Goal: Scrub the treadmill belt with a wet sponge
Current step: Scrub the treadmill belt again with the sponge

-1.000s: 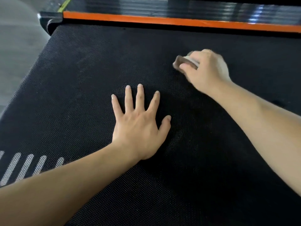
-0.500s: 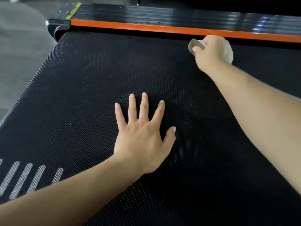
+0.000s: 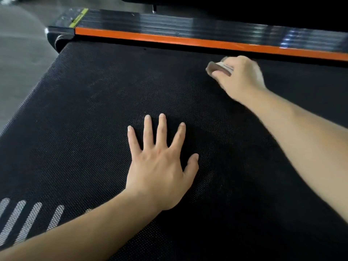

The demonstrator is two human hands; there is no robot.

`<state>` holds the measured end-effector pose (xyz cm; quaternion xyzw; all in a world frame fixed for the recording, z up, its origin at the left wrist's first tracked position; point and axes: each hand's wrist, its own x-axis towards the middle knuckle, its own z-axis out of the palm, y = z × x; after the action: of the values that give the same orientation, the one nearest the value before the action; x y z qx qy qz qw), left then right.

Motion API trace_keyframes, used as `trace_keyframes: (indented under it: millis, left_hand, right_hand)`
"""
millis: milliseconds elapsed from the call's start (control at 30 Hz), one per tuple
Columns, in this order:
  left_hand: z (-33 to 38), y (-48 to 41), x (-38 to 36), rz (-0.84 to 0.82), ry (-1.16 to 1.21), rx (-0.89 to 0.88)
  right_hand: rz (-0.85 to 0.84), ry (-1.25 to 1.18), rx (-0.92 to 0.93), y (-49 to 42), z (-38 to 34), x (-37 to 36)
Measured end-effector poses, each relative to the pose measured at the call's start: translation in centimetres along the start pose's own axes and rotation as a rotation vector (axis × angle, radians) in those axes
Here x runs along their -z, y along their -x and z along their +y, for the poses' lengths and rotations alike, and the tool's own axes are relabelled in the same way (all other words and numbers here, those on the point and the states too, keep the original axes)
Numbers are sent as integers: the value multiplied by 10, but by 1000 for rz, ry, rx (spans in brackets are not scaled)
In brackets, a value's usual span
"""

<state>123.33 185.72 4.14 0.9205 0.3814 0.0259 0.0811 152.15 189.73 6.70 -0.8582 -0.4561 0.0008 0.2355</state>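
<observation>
The black textured treadmill belt (image 3: 79, 129) fills most of the view. My left hand (image 3: 160, 166) lies flat on it near the middle, fingers spread and straight. My right hand (image 3: 239, 78) reaches to the far right part of the belt, close to the orange strip, and grips a small sponge (image 3: 216, 67) with a dark scrub face and a pale body. Only the sponge's left end shows past my fingers; the hand is slightly blurred.
An orange strip (image 3: 169, 39) and a glossy black side rail (image 3: 169, 23) run along the belt's far edge. Grey floor (image 3: 17, 63) lies to the left. White slanted stripes (image 3: 24, 221) mark the belt at the lower left.
My right hand pushed the sponge out to the orange strip, then drew it back a little toward me. The left hand has stayed flat in place.
</observation>
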Motion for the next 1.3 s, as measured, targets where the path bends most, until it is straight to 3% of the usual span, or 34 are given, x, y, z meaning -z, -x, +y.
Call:
trace_keyframes:
  millis: [133, 200, 333, 500, 667, 800, 867, 1000, 1167, 1300]
  left_hand:
    - [0, -1, -2, 3, -17, -6]
    - [-1, 0, -2, -1, -14, -5]
    - [0, -1, 0, -6, -12, 0]
    - [1, 0, -1, -7, -25, 8]
    - [-1, 0, -2, -4, -11, 4]
    - [1, -1, -2, -18, -18, 11]
    - [0, -1, -2, -17, -20, 13]
    - [0, -1, -1, -18, -32, 16]
    - [0, -1, -2, -10, -19, 21]
    - [0, -1, -1, -22, -34, 26]
  right_hand:
    - [102, 35, -265, -19, 29, 25]
    - [122, 91, -219, -13, 24, 20]
    - [-7, -12, -51, 5, 16, 16]
    - [141, 29, -273, -14, 27, 25]
    - [-72, -3, -19, 24, 22, 24]
    - [100, 95, -200, 12, 46, 38]
    - [100, 117, -139, 22, 37, 30]
    - [-56, 20, 84, 61, 26, 25]
    - [118, 81, -207, 39, 36, 33]
    - [-45, -9, 29, 88, 18, 27]
